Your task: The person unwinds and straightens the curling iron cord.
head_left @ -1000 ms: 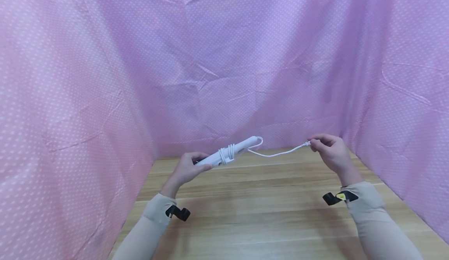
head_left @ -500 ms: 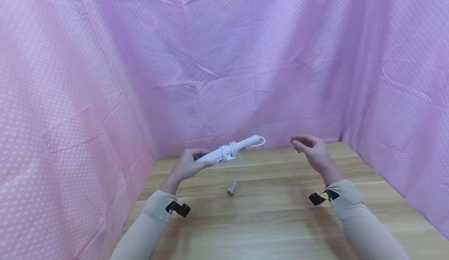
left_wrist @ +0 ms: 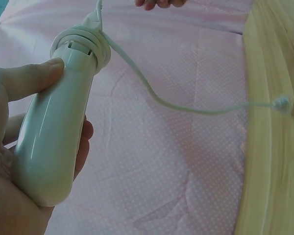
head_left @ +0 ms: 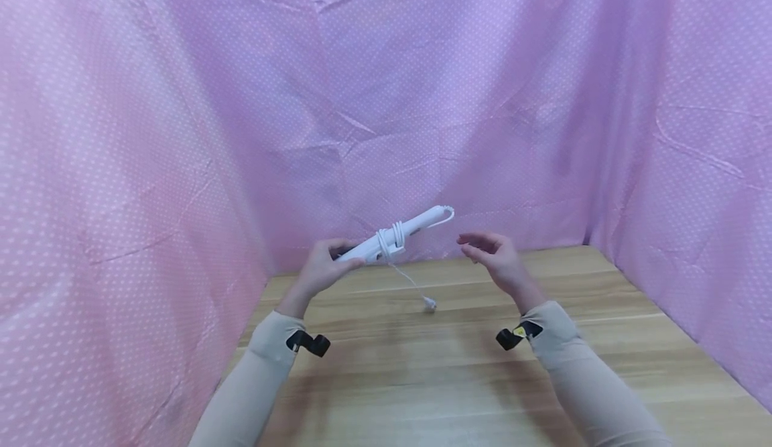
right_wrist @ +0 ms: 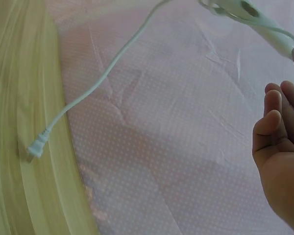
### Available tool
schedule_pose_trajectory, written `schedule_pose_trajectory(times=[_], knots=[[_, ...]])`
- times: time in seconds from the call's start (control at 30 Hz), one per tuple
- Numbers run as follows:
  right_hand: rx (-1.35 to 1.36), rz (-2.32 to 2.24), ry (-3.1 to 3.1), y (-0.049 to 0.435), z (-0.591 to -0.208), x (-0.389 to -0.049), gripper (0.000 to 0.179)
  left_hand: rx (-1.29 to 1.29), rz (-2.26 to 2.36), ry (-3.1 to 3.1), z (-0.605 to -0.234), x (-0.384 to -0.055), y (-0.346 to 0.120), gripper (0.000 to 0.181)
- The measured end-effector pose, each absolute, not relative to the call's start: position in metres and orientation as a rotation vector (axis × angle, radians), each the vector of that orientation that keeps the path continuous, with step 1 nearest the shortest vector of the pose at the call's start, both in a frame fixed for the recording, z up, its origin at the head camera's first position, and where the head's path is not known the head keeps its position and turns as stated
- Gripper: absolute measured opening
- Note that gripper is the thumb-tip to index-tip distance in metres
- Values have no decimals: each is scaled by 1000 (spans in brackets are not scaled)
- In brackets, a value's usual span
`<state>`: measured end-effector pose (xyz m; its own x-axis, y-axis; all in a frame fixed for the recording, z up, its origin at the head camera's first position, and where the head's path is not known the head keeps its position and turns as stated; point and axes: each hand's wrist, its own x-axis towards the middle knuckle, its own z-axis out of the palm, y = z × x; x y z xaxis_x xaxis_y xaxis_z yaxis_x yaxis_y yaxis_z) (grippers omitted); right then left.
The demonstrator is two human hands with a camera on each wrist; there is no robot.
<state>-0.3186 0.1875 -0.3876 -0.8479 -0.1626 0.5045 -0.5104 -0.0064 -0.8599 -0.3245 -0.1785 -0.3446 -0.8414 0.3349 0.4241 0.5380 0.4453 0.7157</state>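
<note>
A slim white hair straightener (head_left: 416, 224) is held up at a slant above the table, its cord (head_left: 386, 239) wound several times round the middle. My left hand (head_left: 328, 267) grips its near end, thumb on top and fingers underneath. In the left wrist view the rounded end (left_wrist: 54, 142) lies in the palm. From the coils a loose length of cord hangs down to a white plug (head_left: 429, 304), also seen in the right wrist view as a plug (right_wrist: 36, 147) with prongs. My right hand (head_left: 497, 259) holds nothing; its fingers are loosely bent, apart from the straightener's far tip.
Below is a light wood-grain table (head_left: 422, 380). Pink polka-dot cloth (head_left: 374, 112) hangs behind it and along both sides. Each wrist carries a small black camera, like the left one (head_left: 309, 343).
My right hand has let go of the plug and moved left toward the straightener. The plug has dropped and swings below. My left hand has raised the straightener's far end.
</note>
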Motion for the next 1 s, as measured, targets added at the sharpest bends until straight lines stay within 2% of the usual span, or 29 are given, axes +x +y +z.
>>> schedule_pose_trajectory(times=[0.47, 1.0], knots=[[759, 1785, -2161, 125, -386, -323, 31, -794, -1357, -2529, -320, -334, -170, 40], [717, 1851, -2069, 93, -394, -321, 25, -829, -1349, -2508, -316, -332, -161, 38]])
